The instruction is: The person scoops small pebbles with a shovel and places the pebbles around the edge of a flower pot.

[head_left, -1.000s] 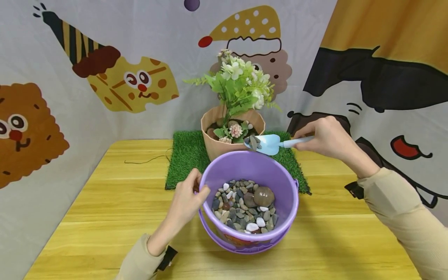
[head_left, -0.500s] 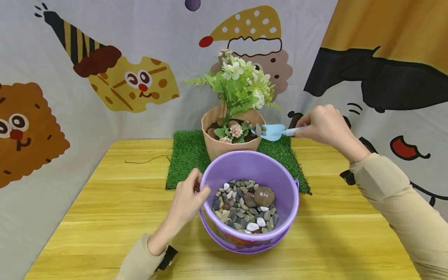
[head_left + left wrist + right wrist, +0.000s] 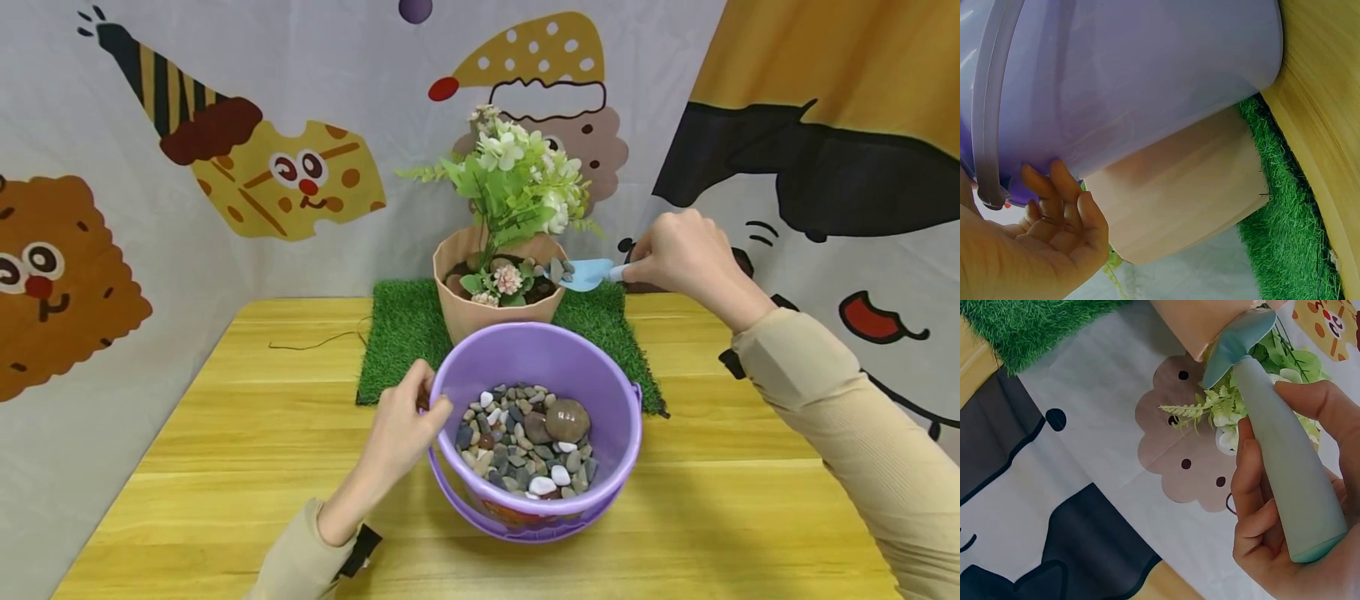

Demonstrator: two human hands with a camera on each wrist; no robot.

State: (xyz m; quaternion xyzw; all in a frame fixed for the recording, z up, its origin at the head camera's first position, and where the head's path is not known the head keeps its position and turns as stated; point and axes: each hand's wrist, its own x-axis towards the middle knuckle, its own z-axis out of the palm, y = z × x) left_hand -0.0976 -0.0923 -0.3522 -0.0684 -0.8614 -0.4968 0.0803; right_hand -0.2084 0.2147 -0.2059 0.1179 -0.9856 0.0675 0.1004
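My left hand holds the rim of a purple bucket, its fingers against the outer wall in the left wrist view. Pebbles and a couple of larger brown stones lie inside the bucket. Past its far side stands a peach flower pot with a white-flowered plant. My right hand grips the handle of a small light-blue trowel. Several grey stones sit at the trowel's tip, by the pot's right rim. In the right wrist view, fingers and thumb wrap the pale handle.
A square of artificial grass lies under the pot on the wooden table. A thin dark cord lies left of the grass. Behind hangs a cartoon-printed cloth. The bucket's handle hangs down in front.
My right hand has moved the trowel away from above the bucket's far rim, back and slightly right, to the pot's right rim. The left hand stays on the bucket.
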